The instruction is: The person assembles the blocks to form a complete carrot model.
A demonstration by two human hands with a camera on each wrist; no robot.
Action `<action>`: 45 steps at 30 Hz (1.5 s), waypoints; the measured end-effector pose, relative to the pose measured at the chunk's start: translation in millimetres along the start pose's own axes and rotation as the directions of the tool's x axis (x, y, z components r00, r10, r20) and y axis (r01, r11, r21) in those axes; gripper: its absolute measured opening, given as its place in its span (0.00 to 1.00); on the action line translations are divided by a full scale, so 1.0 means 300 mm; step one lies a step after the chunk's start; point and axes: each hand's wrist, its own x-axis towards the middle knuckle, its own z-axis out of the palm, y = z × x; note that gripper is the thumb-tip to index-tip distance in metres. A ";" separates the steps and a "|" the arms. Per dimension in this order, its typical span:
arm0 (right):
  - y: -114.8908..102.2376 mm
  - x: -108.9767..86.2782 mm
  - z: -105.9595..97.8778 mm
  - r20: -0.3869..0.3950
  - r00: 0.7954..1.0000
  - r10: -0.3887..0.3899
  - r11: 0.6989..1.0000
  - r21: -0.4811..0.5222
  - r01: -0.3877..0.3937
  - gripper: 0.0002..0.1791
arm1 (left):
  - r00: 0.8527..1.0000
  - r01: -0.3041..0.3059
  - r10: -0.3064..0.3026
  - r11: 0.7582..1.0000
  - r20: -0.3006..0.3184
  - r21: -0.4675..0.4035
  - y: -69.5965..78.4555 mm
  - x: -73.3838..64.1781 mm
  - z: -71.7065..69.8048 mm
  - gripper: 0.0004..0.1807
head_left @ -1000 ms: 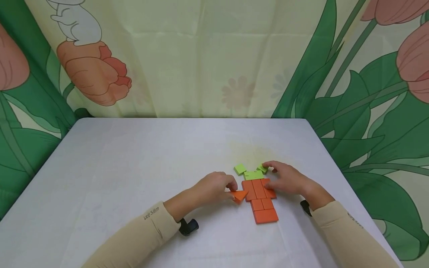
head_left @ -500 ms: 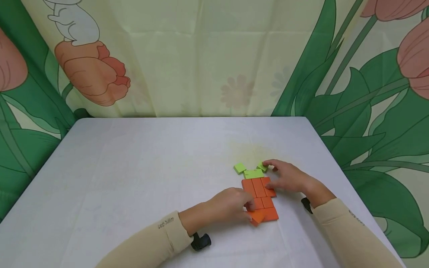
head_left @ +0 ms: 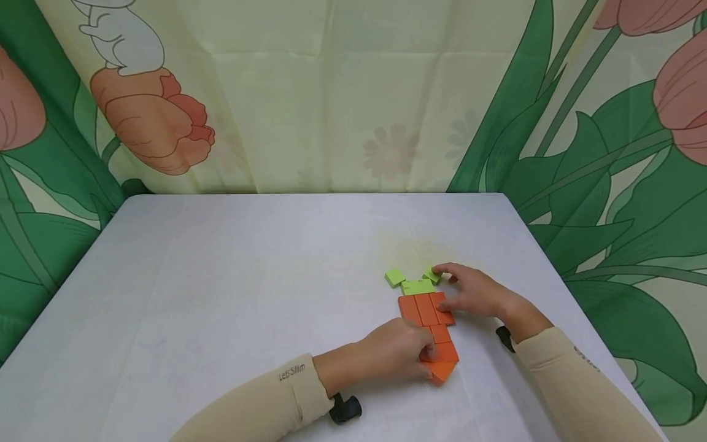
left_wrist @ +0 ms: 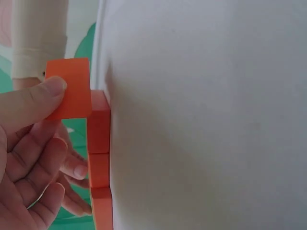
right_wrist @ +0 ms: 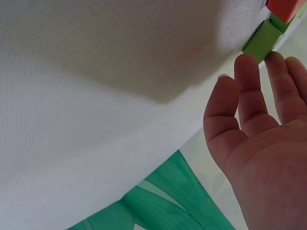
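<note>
My left hand (head_left: 393, 350) pinches an orange triangular block (head_left: 444, 372) at the near end of a flat layout of orange blocks (head_left: 425, 309). In the left wrist view, the thumb presses the face of this triangular block (left_wrist: 76, 88), and the other fingers are behind and below it. My right hand (head_left: 477, 293) is at the layout's far right, fingertips at a small green block (head_left: 430, 276) and thumb by the upper orange row. The right wrist view has its fingers fairly straight beside the green block (right_wrist: 263, 40). The left hand hides part of the lower orange blocks.
A wider green block (head_left: 418, 287) tops the orange ones, with another small green block (head_left: 394, 278) angled at its left. Everything lies on a white-covered table (head_left: 221, 276). Behind stands a printed curtain (head_left: 331, 98) with flowers and leaves.
The left hand has carried the orange triangular block from the layout's left side toward me and rightward to its near end. The right hand has stayed in place.
</note>
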 end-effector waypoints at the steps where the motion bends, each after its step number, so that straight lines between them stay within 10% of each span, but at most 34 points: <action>1: 0.001 0.000 0.000 0.001 1.000 0.001 1.000 0.000 -0.001 0.40 | 1.000 -0.006 0.006 1.000 -0.004 0.010 0.002 0.003 0.004 0.12; 45: 0.017 0.001 0.001 -0.005 1.000 -0.013 1.000 -0.006 0.012 0.39 | 0.989 0.125 -0.121 0.991 0.080 -0.043 0.032 0.084 0.046 0.19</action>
